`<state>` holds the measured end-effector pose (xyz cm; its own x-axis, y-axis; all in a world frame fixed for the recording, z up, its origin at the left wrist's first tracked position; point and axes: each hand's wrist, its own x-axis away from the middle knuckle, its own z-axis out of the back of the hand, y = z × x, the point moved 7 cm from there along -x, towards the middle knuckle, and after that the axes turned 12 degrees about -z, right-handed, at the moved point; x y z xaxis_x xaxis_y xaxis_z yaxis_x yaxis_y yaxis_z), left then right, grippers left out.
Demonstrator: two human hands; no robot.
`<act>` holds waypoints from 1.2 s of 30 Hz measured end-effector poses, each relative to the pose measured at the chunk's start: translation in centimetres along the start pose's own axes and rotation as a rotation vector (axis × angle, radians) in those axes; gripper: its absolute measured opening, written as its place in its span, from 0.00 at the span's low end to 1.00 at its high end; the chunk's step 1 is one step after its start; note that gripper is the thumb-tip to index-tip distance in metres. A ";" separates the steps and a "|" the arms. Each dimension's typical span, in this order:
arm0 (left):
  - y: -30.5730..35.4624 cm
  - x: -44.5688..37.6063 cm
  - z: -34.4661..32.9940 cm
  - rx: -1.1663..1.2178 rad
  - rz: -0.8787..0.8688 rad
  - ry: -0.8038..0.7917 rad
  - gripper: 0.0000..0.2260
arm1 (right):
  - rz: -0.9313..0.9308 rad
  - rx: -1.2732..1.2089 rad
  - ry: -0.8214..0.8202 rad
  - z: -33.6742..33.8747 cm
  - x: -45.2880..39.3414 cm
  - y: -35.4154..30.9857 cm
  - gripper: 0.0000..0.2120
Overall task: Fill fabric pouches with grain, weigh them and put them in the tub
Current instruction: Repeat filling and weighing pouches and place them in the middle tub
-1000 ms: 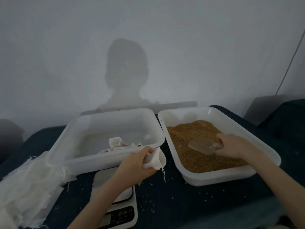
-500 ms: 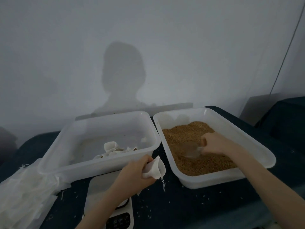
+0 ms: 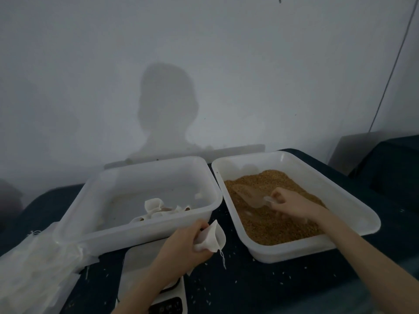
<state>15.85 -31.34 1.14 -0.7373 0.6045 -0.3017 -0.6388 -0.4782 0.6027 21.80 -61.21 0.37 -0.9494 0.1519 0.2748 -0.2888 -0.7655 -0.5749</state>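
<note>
While two tubs (image 3: pixel 145 234) stand abreast, left hand (image 3: pixel 181 248) grips one pouch (image 3: pixel 212 237), right hand (image 3: pixel 292 202) one scoop (image 3: pixel 249 197)

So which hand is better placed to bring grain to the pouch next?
The right hand: it already holds the clear scoop in the grain. The left hand is occupied holding the pouch open.

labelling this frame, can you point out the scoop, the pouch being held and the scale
scoop (image 3: pixel 248 197): head view, on its clear bowl, above the grain.
pouch (image 3: pixel 213 237): head view, on the white fabric below its open mouth.
scale (image 3: pixel 140 257): head view, on the bare part of its platform.
</note>
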 end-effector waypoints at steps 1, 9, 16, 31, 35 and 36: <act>-0.2 0.1 0.1 0.002 0.007 0.005 0.12 | 0.019 -0.017 0.029 0.3 0.2 -0.2 0.15; -1.4 1.1 1.7 0.096 0.073 0.077 0.15 | 0.241 -0.166 0.084 2.3 3.3 -3.8 0.07; -2.4 2.5 4.3 0.038 0.098 0.131 0.12 | 0.390 -0.043 -0.211 0.1 7.7 -8.6 0.08; -4.3 5.7 7.0 -0.143 0.177 0.107 0.18 | 0.465 0.069 -0.392 -2.9 10.0 -12.9 0.07; -4.5 5.8 7.2 -0.127 0.182 0.133 0.21 | 0.444 0.085 -0.393 -2.8 10.0 -12.8 0.08; -4.6 5.9 7.2 -0.131 0.182 0.130 0.21 | 0.441 0.099 -0.401 -3.0 10.1 -12.7 0.08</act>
<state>15.99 -21.02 1.90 -0.8595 0.4176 -0.2948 -0.5096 -0.6554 0.5575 15.50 -48.10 8.17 -0.8509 -0.4263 0.3069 0.1529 -0.7600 -0.6316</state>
